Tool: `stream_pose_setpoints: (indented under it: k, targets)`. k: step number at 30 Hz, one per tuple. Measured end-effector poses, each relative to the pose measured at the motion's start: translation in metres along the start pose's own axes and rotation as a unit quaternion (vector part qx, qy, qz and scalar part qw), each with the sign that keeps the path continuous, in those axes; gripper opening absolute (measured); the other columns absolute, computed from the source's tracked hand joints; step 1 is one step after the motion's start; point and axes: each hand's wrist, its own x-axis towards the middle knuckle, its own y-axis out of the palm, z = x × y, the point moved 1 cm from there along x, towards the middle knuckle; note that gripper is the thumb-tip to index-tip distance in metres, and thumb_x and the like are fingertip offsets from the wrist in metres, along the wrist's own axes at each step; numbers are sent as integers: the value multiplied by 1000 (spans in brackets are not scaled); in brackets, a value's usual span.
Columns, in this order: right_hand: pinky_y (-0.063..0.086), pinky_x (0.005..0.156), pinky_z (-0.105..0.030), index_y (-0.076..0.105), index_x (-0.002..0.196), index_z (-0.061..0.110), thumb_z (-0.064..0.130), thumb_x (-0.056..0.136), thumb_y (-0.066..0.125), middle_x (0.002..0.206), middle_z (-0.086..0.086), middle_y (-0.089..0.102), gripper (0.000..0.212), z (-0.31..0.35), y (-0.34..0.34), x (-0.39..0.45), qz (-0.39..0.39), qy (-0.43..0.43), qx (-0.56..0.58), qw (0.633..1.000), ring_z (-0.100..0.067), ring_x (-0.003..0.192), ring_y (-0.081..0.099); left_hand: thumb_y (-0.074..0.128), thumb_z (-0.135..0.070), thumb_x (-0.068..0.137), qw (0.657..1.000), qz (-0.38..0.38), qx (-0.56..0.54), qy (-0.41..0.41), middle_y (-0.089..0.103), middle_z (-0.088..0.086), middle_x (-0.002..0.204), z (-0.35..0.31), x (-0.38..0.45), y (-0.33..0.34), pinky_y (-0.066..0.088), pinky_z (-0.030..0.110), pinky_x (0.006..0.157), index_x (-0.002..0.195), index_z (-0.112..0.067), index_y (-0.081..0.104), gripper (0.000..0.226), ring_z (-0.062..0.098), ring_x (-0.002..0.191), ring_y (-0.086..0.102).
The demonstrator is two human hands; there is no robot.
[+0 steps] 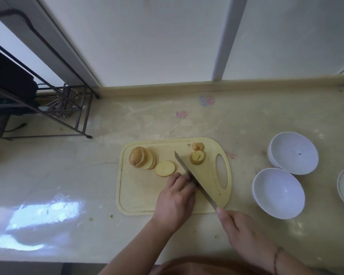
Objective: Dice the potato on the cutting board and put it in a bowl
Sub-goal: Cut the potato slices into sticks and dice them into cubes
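on the yellow board (139, 187), the left hand (174, 201) presses down with curled fingers on potato pieces hidden beneath it, its grip closed over them. the right hand (240, 229) has its grip wrapped around the knife (195, 178), blade slanting across the board beside the left fingers. a stack of slices (141, 157) leans at the board's far left, one slice (165, 168) flat beside it. two white bowls (278, 193) sit on the tabletop (68, 175) to the right.
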Motion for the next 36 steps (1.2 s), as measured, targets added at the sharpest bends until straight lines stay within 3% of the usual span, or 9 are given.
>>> stream_pose_setpoints:
  k: [8, 20, 25, 27, 29, 31, 33, 36]
  targets:
    - [42, 62, -37, 40, 62, 7, 69, 82, 26, 49, 0, 42, 66, -4, -4, -6, 9, 6, 45, 999, -10, 50, 39, 73, -6, 86, 999, -26, -12, 12, 61, 6, 103, 5, -6, -7, 52, 34, 80, 96, -7, 72, 10, 28, 91, 59]
    - [37, 61, -37, 39, 62, 11, 78, 79, 29, 51, -2, 40, 69, -11, 0, -15, 1, 5, 71, 997, -11, 53, 36, 68, -7, 88, 1000, -10, -2, 21, 63, 7, 102, 2, -4, -5, 53, 37, 79, 95, -6, 71, 7, 28, 91, 60]
    - [45, 73, -41, 45, 63, 3, 56, 91, 39, 55, -8, 51, 60, -8, -2, -21, -12, 26, 31, 999, -14, 56, 48, 68, -8, 88, 1000, -10, -13, 18, 65, 6, 105, 4, -3, -5, 53, 36, 80, 96, -7, 72, 8, 28, 92, 61]
    - [43, 77, -32, 49, 66, 5, 67, 87, 32, 66, -9, 60, 68, -10, -2, -25, -31, 15, -16, 999, -15, 68, 56, 66, -9, 89, 1000, -4, -9, 18, 65, 5, 106, 3, -3, -4, 52, 35, 82, 98, -8, 72, 11, 27, 94, 60]
    - [41, 79, -28, 51, 71, 7, 90, 69, 11, 73, -6, 65, 92, -14, -2, -28, -36, 17, -33, 999, -12, 77, 59, 64, -9, 90, 1000, 2, -5, 16, 65, 5, 108, 3, -3, -4, 51, 35, 82, 100, -10, 72, 13, 27, 94, 59]
    - [41, 82, -27, 53, 73, 8, 98, 55, -5, 75, -5, 67, 109, -22, 0, -29, -32, 27, -39, 998, -10, 81, 60, 63, -10, 90, 1000, 5, -5, 11, 65, 4, 108, 3, -4, -3, 51, 36, 82, 100, -10, 72, 13, 27, 95, 59]
    - [44, 84, -29, 55, 74, 8, 100, 51, -8, 76, -5, 68, 114, -26, 4, -28, -24, 37, -34, 998, -8, 80, 61, 66, -8, 89, 1000, 3, -8, 6, 66, 3, 108, 3, -4, -3, 52, 36, 81, 99, -10, 73, 13, 27, 96, 59]
    - [43, 71, -28, 54, 69, 11, 97, 55, -7, 66, -6, 63, 106, -22, 10, -20, -10, 33, -35, 999, -7, 67, 58, 68, -5, 86, 1000, -3, -21, 3, 67, 4, 109, 1, -3, -3, 52, 35, 82, 98, -10, 74, 15, 27, 96, 60]
